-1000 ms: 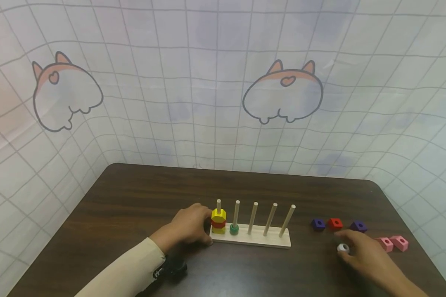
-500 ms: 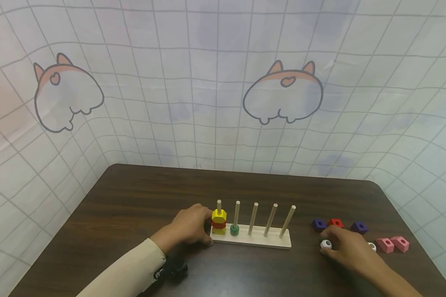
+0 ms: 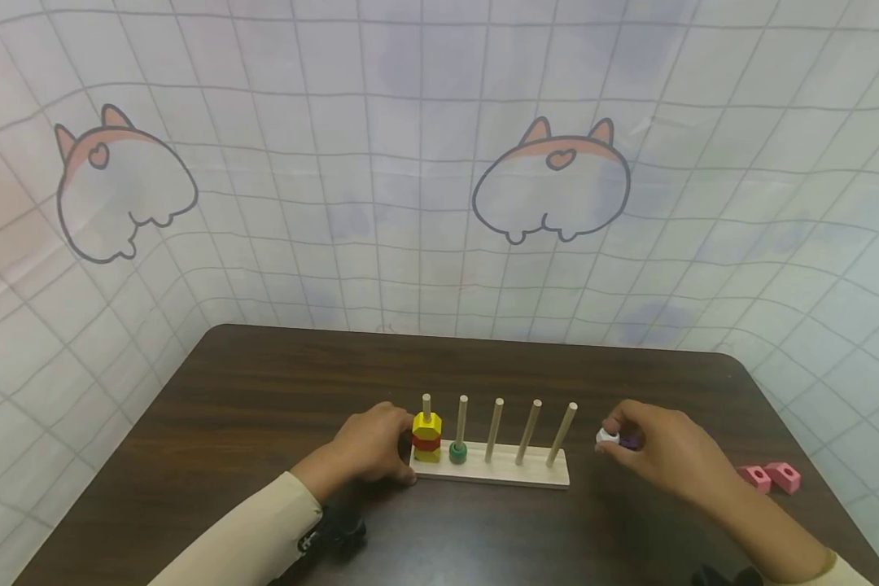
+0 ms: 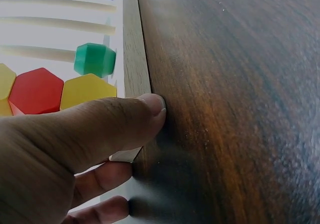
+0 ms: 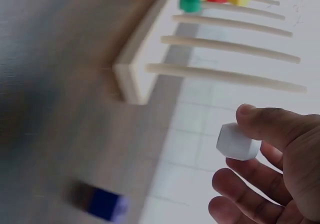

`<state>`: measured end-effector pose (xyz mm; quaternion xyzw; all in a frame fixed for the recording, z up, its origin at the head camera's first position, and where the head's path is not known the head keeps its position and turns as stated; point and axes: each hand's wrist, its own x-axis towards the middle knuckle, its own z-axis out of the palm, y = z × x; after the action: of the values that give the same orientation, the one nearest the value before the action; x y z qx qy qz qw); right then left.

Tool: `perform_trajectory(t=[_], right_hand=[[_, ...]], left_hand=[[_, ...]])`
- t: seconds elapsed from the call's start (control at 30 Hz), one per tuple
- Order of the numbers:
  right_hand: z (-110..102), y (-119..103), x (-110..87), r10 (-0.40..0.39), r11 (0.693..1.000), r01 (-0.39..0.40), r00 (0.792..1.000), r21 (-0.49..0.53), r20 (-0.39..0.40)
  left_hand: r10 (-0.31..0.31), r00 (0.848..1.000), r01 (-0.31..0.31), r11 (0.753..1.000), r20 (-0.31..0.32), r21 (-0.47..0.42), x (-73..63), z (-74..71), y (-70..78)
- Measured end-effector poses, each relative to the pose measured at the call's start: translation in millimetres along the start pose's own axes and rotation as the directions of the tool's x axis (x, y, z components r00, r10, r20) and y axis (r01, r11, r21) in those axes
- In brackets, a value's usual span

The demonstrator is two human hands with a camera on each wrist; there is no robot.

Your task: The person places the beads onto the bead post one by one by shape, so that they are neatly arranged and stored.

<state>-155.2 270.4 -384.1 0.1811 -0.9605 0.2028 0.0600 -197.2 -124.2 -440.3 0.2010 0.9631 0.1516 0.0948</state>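
A wooden peg stand (image 3: 513, 470) with several upright pegs sits on the table. Its leftmost peg carries a yellow bead (image 3: 427, 425), a red bead (image 3: 426, 444) and another yellow one. At the foot of the second peg is a green bead (image 3: 457, 454). My left hand (image 3: 372, 446) grips the stand's left end; in the left wrist view the thumb lies along the base's edge, fingers curled at the end. To the right of the stand, my right hand (image 3: 677, 452) pinches a white bead (image 5: 236, 143) between thumb and fingertips, off the table.
A purple block (image 5: 103, 203) lies below the right hand, partly hidden in the head view. Two pink blocks (image 3: 782, 477) lie farther right on the dark table (image 3: 300, 366). A pale gridded cloth (image 3: 381, 179) with cartoon animals rises behind.
My right hand has picked up the white bead and carried it left and up toward the stand. It now covers the red block in the head view. The left hand stays in place.
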Motion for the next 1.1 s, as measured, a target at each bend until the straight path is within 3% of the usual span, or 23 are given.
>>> perform_trajectory(t=[0.2, 0.43, 0.7, 1.1], right_hand=[[-22, -21, 14.0, -0.056, 0.998, 0.057, 0.996, 0.009, -0.075], [-39, -36, 25.1, -0.071, 0.997, 0.074, 0.993, 0.026, -0.093], [-39, -52, 33.6, -0.16, 0.985, 0.168, 0.972, 0.031, -0.17], [-34, -77, 43.5, -0.146, 0.977, 0.165, 0.979, 0.135, -0.14]], left_hand=[[0.003, 1.0, -0.003, 1.0, 0.0, 0.006, -0.1, -1.1, -0.3], [0.015, 1.0, -0.015, 1.0, -0.006, 0.006, 0.4, -0.7, -0.6], [0.016, 1.0, -0.016, 1.0, -0.007, 0.011, 0.0, -0.2, -0.5], [0.009, 1.0, -0.009, 1.0, -0.002, -0.014, 0.1, -1.3, 0.1]])
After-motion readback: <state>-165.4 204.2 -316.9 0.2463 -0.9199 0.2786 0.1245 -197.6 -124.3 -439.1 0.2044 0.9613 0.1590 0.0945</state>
